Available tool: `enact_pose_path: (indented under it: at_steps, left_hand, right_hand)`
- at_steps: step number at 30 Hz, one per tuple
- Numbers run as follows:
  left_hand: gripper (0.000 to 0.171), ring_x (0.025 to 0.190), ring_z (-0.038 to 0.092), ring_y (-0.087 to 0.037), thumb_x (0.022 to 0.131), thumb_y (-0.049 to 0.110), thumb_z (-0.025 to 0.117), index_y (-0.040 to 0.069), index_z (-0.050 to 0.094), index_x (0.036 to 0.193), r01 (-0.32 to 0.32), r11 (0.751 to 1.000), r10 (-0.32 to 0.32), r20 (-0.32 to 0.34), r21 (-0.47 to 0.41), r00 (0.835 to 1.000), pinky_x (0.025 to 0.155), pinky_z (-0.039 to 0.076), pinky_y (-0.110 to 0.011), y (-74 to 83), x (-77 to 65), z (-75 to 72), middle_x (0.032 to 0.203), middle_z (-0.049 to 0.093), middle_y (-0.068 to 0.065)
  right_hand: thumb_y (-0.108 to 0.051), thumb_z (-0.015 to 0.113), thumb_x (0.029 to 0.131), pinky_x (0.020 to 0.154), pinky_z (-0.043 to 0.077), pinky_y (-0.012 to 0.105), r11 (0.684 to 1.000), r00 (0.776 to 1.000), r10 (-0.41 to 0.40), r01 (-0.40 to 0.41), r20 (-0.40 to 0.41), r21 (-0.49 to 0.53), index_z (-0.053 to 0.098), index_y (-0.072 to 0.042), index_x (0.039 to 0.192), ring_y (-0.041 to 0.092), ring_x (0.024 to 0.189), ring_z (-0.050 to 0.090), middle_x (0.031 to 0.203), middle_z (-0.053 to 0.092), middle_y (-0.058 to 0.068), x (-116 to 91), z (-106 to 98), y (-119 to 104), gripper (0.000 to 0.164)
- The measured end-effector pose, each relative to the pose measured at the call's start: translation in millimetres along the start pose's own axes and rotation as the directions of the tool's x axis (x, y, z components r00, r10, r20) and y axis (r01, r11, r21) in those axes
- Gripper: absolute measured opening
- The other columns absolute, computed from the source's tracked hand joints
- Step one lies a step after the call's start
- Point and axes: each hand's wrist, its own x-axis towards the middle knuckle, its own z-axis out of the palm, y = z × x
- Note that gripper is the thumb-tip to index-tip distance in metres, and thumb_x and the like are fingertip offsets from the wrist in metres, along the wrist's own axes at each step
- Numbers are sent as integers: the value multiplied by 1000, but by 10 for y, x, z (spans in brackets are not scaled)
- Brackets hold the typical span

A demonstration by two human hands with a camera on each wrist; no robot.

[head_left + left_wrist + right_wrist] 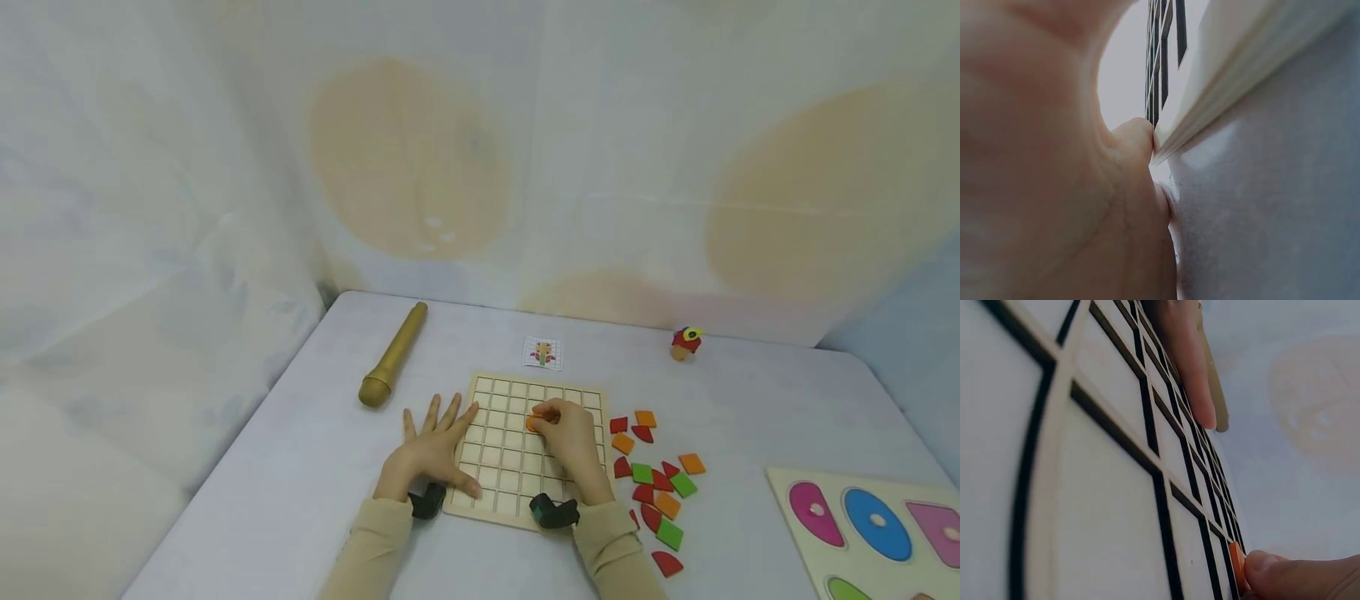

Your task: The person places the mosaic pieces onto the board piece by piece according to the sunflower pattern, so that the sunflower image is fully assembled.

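Gold, microphone-shaped rod with rounded head (393, 354): left of centre, tilted, head toward the lower left.

Left hand (431, 454): lower centre-left; fingers straight and spread, holding nothing, thumb and index finger reaching over the left side of the board.

Square pale wooden board with dark grid lines (491, 457): lower centre of the frame.

Small flat orange piece (530, 424): over the board's upper middle, pinched; its outline is partly hidden.

White printed paper card with a red, green and tan motif (542, 352): just above the board.

Right hand (572, 436): over the board's right half, thumb and fingertips clamped on the orange piece; apart from the left hand.

Loose flat red, green and orange pieces (669, 535): scattered beside the board's right edge.

Small red figurine with yellow and blue details (686, 342): right of centre, upright.

Pale board with coloured knobbed shapes (813, 557): lower right corner, cut by the frame.
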Motion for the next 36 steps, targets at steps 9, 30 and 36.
enact_pose_path:
  at_steps: [9,30,36]
  left_hand:
    - [130,148,-17,-41,57,61,83,25,9,157,-2,1000,2,-17,7,1000,105,-19,-75,1,20,-3,165,-6,-9]
    - [132,148,-21,-39,56,65,82,26,7,157,-9,1000,9,-7,-20,1000,104,-24,-72,-104,-20,20,164,-8,-8]
    - [129,148,-16,-42,57,60,84,23,11,157,2,999,-3,-22,-32,1000,105,-19,-74,-89,-85,-31,165,-4,-11]
  right_hand:
    - [-13,68,88,74,53,31,1000,999,2,-2,34,-9,72,-6,107,23,86,66,95,70,10,32,-276,93,20]
    - [-12,53,93,82,44,33,953,933,302,-299,-197,47,58,-10,134,28,107,53,140,55,17,6,-1010,788,42]
    - [-4,51,90,111,30,60,945,940,321,-325,-112,-21,53,-9,138,40,137,38,145,48,20,41,-955,756,48]
